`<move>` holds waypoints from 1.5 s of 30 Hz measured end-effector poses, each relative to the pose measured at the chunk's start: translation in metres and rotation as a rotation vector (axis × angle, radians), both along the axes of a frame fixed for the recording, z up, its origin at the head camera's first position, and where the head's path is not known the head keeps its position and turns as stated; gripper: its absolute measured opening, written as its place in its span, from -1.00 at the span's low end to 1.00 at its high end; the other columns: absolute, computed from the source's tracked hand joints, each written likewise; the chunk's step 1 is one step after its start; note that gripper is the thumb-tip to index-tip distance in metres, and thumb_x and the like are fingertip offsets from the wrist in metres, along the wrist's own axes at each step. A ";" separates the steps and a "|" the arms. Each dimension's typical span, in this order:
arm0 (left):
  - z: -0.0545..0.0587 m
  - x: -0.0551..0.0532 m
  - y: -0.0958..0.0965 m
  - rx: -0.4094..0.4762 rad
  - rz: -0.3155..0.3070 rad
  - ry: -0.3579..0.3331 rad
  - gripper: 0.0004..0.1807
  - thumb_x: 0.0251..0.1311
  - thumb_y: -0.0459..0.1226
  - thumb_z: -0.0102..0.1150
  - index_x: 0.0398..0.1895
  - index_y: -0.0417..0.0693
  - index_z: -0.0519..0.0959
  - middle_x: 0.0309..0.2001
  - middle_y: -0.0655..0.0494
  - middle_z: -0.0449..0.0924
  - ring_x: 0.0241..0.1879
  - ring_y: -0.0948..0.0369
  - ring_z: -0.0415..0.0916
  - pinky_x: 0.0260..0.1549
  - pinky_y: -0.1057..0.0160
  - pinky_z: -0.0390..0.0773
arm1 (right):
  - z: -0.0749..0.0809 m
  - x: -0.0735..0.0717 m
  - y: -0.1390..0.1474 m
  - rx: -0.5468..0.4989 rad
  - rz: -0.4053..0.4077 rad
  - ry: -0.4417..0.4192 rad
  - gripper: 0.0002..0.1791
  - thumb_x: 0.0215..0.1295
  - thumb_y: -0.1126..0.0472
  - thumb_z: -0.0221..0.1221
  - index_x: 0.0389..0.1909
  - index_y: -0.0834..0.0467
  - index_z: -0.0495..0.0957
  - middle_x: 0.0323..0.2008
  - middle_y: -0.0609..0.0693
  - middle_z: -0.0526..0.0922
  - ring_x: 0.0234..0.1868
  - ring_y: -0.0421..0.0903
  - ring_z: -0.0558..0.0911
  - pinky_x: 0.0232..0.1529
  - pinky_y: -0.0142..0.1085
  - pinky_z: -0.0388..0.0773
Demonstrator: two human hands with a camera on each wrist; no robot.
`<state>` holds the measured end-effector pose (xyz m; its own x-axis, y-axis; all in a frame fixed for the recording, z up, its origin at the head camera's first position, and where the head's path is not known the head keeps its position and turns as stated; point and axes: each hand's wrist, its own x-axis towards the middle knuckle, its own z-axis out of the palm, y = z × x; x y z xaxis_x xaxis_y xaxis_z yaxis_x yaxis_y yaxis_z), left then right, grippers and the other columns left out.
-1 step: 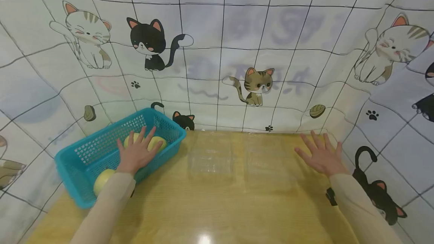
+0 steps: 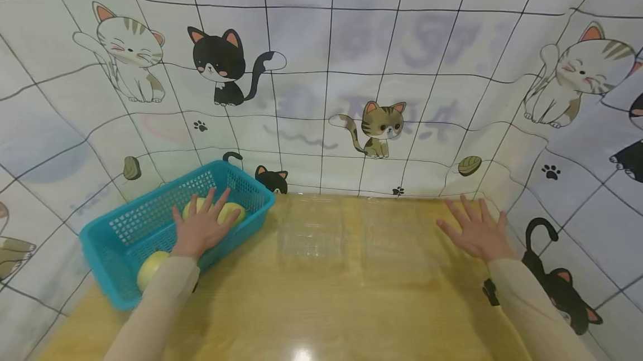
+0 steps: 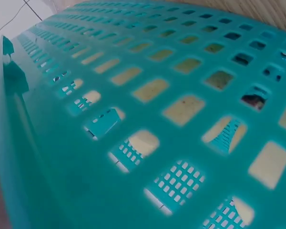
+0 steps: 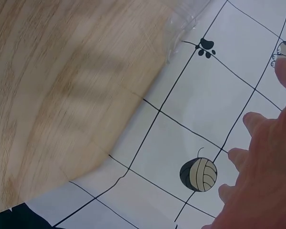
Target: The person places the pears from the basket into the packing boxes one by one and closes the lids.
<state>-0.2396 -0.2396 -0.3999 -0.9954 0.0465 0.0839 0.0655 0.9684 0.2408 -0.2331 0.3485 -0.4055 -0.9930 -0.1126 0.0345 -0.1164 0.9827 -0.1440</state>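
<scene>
My left hand [image 2: 203, 231] hovers with spread fingers over a turquoise perforated plastic basket [image 2: 108, 226]. Inside it lie pale yellow round pieces that look like fruit: one [image 2: 150, 269] at the near end, two more [image 2: 232, 214] partly behind my fingers. The left wrist view is filled by the basket's holed wall [image 3: 52, 157], with pale yellow showing through the gaps. My right hand [image 2: 477, 231] is held up with fingers apart at the right side of the table, holding nothing. Between the hands stand two clear plastic containers, one on the left [image 2: 311, 238] and one on the right [image 2: 394, 241].
The wood-grain table [image 2: 311, 311] runs up to a white cat-printed sheet [image 2: 301, 93] that stands behind it and along both sides. The basket sits slanted at the left, near the sheet. In the right wrist view the table edge [image 4: 128, 124] meets the sheet.
</scene>
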 end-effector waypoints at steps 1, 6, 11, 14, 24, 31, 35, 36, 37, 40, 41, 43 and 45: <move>0.000 0.001 -0.001 0.001 -0.001 -0.001 -0.16 0.32 0.33 -0.35 0.55 0.15 -0.08 0.50 -0.22 -0.17 0.39 -0.39 -0.37 0.09 -0.54 -0.49 | 0.000 0.001 0.000 -0.004 -0.003 -0.004 -0.13 0.38 -0.40 -0.27 0.55 -0.02 -0.18 0.48 0.31 -0.21 0.40 0.44 -0.37 0.09 0.44 -0.66; 0.000 0.003 -0.008 0.010 0.001 0.000 -0.14 0.32 0.35 -0.40 0.56 0.15 -0.12 0.50 -0.23 -0.20 0.38 -0.40 -0.40 0.06 -0.55 -0.51 | 0.002 0.002 0.003 -0.007 -0.013 -0.011 -0.13 0.39 -0.39 -0.25 0.55 0.01 -0.16 0.48 0.32 -0.22 0.39 0.44 -0.37 0.09 0.47 -0.62; -0.001 0.005 -0.011 0.021 0.003 -0.021 -0.13 0.32 0.35 -0.42 0.56 0.17 -0.17 0.51 -0.21 -0.27 0.38 -0.39 -0.45 0.06 -0.53 -0.57 | 0.003 0.002 0.006 -0.025 -0.014 -0.006 -0.13 0.40 -0.38 -0.25 0.55 0.01 -0.17 0.49 0.30 -0.27 0.39 0.42 -0.43 0.06 0.48 -0.63; -0.003 0.005 -0.013 0.020 0.006 -0.029 -0.13 0.32 0.35 -0.41 0.56 0.16 -0.17 0.51 -0.22 -0.27 0.39 -0.38 -0.47 0.06 -0.53 -0.56 | 0.001 0.001 0.006 -0.034 -0.015 -0.001 -0.14 0.39 -0.38 -0.23 0.55 0.00 -0.15 0.49 0.29 -0.26 0.40 0.41 -0.44 0.06 0.48 -0.64; -0.005 0.004 -0.010 0.019 0.004 -0.048 -0.11 0.29 0.39 -0.46 0.56 0.15 -0.15 0.51 -0.22 -0.27 0.38 -0.39 -0.46 0.06 -0.52 -0.58 | -0.002 0.002 0.004 -0.026 -0.010 -0.029 -0.13 0.39 -0.39 -0.28 0.55 -0.04 -0.26 0.48 0.30 -0.32 0.38 0.43 -0.47 0.03 0.51 -0.62; -0.007 0.002 -0.007 0.018 -0.001 -0.046 -0.14 0.32 0.35 -0.40 0.56 0.16 -0.15 0.51 -0.20 -0.27 0.39 -0.38 -0.47 0.08 -0.50 -0.59 | -0.002 0.000 0.003 -0.025 -0.025 -0.036 -0.13 0.39 -0.39 -0.31 0.55 -0.02 -0.27 0.48 0.30 -0.34 0.38 0.43 -0.46 0.03 0.53 -0.58; -0.008 0.005 -0.005 0.008 -0.003 -0.051 -0.14 0.32 0.35 -0.42 0.56 0.16 -0.15 0.51 -0.20 -0.26 0.39 -0.38 -0.44 0.08 -0.50 -0.58 | -0.003 -0.001 0.002 -0.023 -0.018 -0.044 -0.13 0.39 -0.40 -0.33 0.55 -0.04 -0.28 0.48 0.31 -0.33 0.38 0.44 -0.44 0.03 0.52 -0.60; -0.008 0.006 -0.004 0.007 -0.004 -0.054 -0.13 0.31 0.37 -0.44 0.56 0.17 -0.15 0.51 -0.19 -0.26 0.39 -0.37 -0.44 0.09 -0.50 -0.58 | -0.003 -0.001 0.001 -0.027 -0.015 -0.045 -0.14 0.39 -0.40 -0.33 0.55 -0.04 -0.28 0.48 0.31 -0.33 0.38 0.44 -0.43 0.04 0.52 -0.60; -0.008 0.006 -0.004 0.005 -0.005 -0.055 -0.12 0.29 0.38 -0.46 0.56 0.18 -0.15 0.51 -0.19 -0.26 0.40 -0.37 -0.43 0.09 -0.50 -0.57 | -0.003 -0.002 0.001 -0.029 -0.012 -0.044 -0.14 0.40 -0.39 -0.33 0.55 -0.04 -0.27 0.48 0.31 -0.32 0.38 0.44 -0.42 0.05 0.51 -0.58; -0.008 0.008 -0.001 0.011 -0.013 -0.053 -0.11 0.28 0.40 -0.48 0.56 0.20 -0.16 0.52 -0.16 -0.27 0.41 -0.34 -0.43 0.10 -0.48 -0.59 | -0.003 -0.003 -0.002 -0.031 0.013 0.015 -0.19 0.45 -0.32 -0.28 0.54 0.06 -0.13 0.47 0.34 -0.18 0.39 0.46 -0.27 0.13 0.51 -0.37; -0.008 0.007 0.000 0.016 -0.016 -0.048 -0.12 0.29 0.39 -0.46 0.56 0.20 -0.15 0.52 -0.15 -0.27 0.41 -0.33 -0.43 0.10 -0.48 -0.60 | -0.002 -0.003 -0.003 -0.034 0.028 0.051 -0.21 0.47 -0.26 -0.23 0.52 0.12 -0.05 0.45 0.37 -0.08 0.39 0.46 -0.17 0.15 0.49 -0.25; -0.007 0.007 0.002 0.021 -0.025 -0.033 -0.15 0.32 0.36 -0.40 0.56 0.19 -0.11 0.52 -0.15 -0.25 0.42 -0.32 -0.40 0.10 -0.47 -0.60 | 0.001 -0.004 -0.007 -0.041 0.055 0.125 -0.29 0.48 -0.14 -0.11 0.44 0.25 0.10 0.35 0.43 0.12 0.32 0.47 0.06 0.13 0.43 0.03; -0.007 0.007 0.005 0.027 -0.037 -0.021 -0.18 0.35 0.31 -0.36 0.55 0.16 -0.07 0.52 -0.16 -0.22 0.42 -0.32 -0.36 0.12 -0.48 -0.56 | 0.005 -0.004 -0.011 -0.058 0.077 0.184 -0.38 0.46 0.00 -0.02 0.34 0.35 0.22 0.19 0.46 0.32 0.18 0.45 0.28 0.02 0.36 0.26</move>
